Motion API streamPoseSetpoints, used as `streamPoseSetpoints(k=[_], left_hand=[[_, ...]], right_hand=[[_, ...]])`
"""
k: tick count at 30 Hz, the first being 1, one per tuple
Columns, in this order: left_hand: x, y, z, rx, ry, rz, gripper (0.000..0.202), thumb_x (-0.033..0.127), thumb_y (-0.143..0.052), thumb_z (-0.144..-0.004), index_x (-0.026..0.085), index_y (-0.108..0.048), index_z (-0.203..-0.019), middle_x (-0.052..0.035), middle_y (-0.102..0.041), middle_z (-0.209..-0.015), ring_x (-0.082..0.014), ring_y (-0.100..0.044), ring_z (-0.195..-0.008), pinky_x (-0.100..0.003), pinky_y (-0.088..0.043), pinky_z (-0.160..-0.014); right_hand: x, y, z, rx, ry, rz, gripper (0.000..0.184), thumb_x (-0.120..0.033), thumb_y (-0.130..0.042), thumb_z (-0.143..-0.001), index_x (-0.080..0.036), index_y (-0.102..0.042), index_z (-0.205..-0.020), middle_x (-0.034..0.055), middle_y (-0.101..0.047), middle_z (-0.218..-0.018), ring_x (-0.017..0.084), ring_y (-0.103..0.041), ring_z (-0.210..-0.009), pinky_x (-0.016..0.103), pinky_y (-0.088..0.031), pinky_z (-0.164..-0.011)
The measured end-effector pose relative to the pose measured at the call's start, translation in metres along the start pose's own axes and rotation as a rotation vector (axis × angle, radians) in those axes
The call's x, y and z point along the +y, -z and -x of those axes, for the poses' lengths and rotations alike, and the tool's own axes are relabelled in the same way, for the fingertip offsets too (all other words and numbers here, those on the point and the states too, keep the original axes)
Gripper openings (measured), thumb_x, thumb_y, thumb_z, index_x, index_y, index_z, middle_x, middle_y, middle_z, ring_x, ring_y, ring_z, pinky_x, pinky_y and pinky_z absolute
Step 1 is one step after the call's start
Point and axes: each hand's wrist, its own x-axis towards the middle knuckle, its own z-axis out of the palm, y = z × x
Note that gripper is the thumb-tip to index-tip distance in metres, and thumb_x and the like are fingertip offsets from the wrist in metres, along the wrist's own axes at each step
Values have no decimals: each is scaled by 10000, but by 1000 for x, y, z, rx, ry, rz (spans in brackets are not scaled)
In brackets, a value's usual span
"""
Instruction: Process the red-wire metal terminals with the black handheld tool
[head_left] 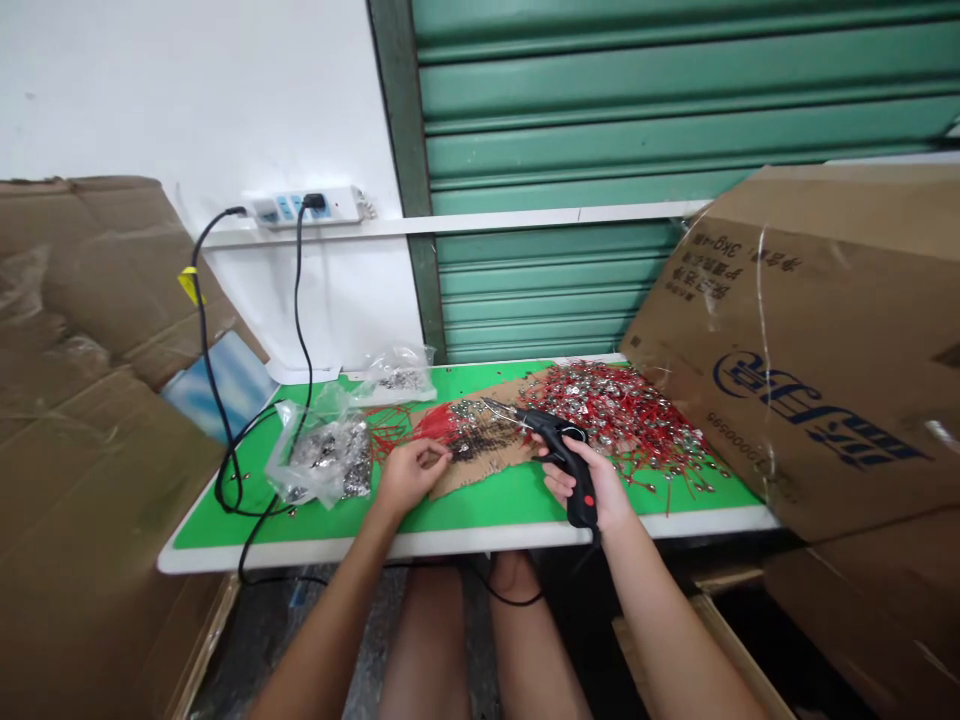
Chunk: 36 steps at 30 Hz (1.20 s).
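Green tabletop (480, 505): right hand (592, 485) gripping black soldering gun (559, 445), left hand (409, 475) pinching red wires (439, 425).

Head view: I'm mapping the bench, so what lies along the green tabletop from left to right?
Black cable loop → clear plastic bags → left hand → soldering gun in right hand → pile of red-wired parts → cardboard box.

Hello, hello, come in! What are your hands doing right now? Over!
Right hand gripping black soldering gun, tip over cardboard pad. Left hand pinching red wires. Finished pile beside the gun, nothing blocking.
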Motion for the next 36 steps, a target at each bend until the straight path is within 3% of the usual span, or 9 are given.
streamPoseSetpoints(k=[8,12,16,19,21,26,29,36], left_hand=[[2,4,6,42,-24,-1,269,398,-602,-841,168,-742,-830,6,-569,-584,-114,-462,-557,-241,-345,-583],[21,2,-9,73,-56,12,242,371,-608,-848,168,-737,-827,-3,-586,-621,-118,-476,-594,-246,-370,-607],[66,-33,-44,82,-6,187,260,377,-601,-873,152,-732,-861,-9,-600,-648,-120,-507,-614,-238,-405,-613],[87,-65,-63,-153,-78,295,275,323,-676,-833,133,-720,-1027,-76,-711,-900,-143,-596,-734,-255,-477,-693],[87,-74,-71,-227,-106,226,339,266,-697,-808,131,-694,-1119,-101,-716,-1055,-160,-631,-838,-268,-500,-777],[69,-46,-86,-160,-7,-173,224,221,-605,-845,161,-720,-1027,-70,-737,-989,-177,-658,-871,-266,-487,-819],[67,-31,-94,-216,8,-349,201,264,-610,-843,169,-734,-968,-75,-747,-963,-187,-675,-862,-251,-479,-779],[73,-41,-99,-274,52,-480,238,354,-597,-860,196,-755,-940,-78,-764,-981,-203,-699,-872,-242,-469,-728]], right_hand=[[0,1,5,23,52,-94,261,-319,-598,-823,-150,-688,-1000,29,-595,-776,67,-217,-428,187,-311,-338],[0,4,7,37,98,-206,259,-319,-610,-832,-153,-685,-1016,16,-583,-783,56,-229,-431,162,-326,-346],[-1,7,9,51,107,-299,245,-305,-600,-852,-156,-679,-1030,11,-573,-793,50,-259,-425,158,-341,-344],[0,13,8,31,114,-342,245,-292,-604,-862,-151,-664,-1054,10,-578,-796,48,-289,-422,157,-358,-349],[3,17,6,-12,115,-346,251,-285,-616,-861,-155,-648,-1073,5,-590,-793,43,-309,-421,153,-365,-355],[7,24,1,-84,89,-411,260,-264,-605,-880,-149,-625,-1112,14,-623,-810,43,-360,-417,164,-388,-359],[7,23,0,-69,77,-459,249,-250,-578,-898,-127,-629,-1108,28,-636,-810,48,-378,-417,171,-402,-360],[7,22,0,-54,61,-467,250,-253,-554,-916,-116,-630,-1110,33,-653,-808,46,-387,-409,169,-402,-353]])
